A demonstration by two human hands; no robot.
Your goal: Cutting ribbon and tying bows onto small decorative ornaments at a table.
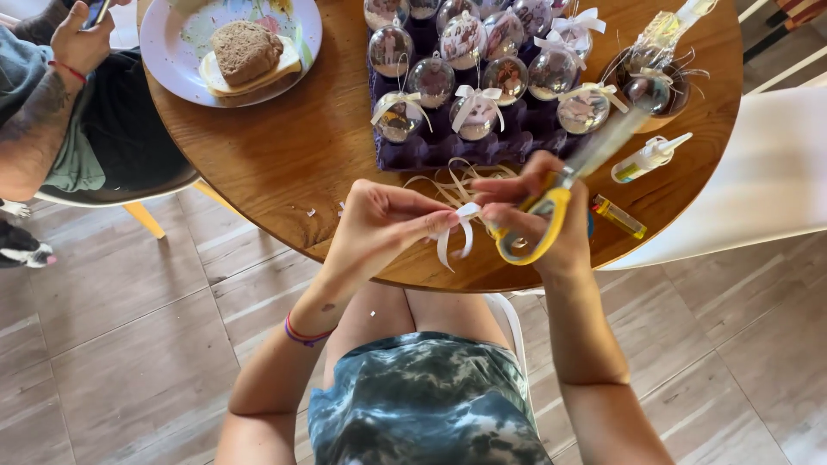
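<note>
My left hand (379, 226) pinches a short loop of white ribbon (455, 237) above the near edge of the round wooden table (284, 146). My right hand (536, 215) holds the other end of the ribbon with its fingertips. The same hand carries yellow-handled scissors (551, 202), their blades pointing up and to the right. More loose white ribbon strips (448, 179) lie on the table just beyond my hands.
A purple egg tray (431, 148) holds several clear ball ornaments with white bows. Near it are a small glue bottle (650, 158), a yellow lighter (618, 215) and a wrapped brown bowl (659, 82). A plate with a sandwich (245, 53) sits far left, beside another person's arm (39, 112).
</note>
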